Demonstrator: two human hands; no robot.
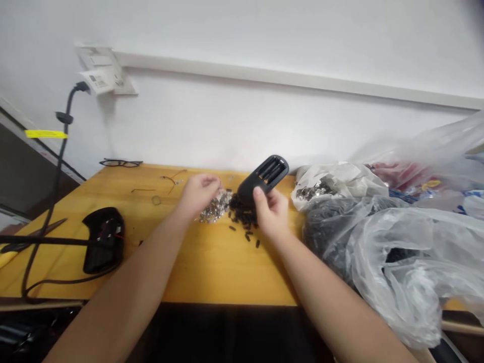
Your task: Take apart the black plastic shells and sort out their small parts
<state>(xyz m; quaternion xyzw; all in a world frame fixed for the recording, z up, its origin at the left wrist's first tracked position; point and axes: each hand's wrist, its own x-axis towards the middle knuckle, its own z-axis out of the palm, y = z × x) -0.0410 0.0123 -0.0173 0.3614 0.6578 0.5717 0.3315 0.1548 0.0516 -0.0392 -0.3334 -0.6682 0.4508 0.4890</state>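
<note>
My right hand point(274, 212) grips a black handheld device with an open battery compartment point(249, 187), thumb on its near side. The compartment faces up, and springy metal contacts show inside. My left hand point(200, 194) is closed in a pinch above a heap of small shiny metal pieces point(212, 212); whatever its fingertips hold is too small to make out. Below the device lies a pile of small black parts point(245, 218), a few of them scattered toward me.
Clear plastic bags point(401, 252) crowd the right side, behind them a white bag point(348, 179) of metal pieces. At left are a black corded device point(104, 242), scissors point(34, 237) and glasses point(120, 163). A cable point(56, 186) runs from the wall socket across the wooden table point(212, 272).
</note>
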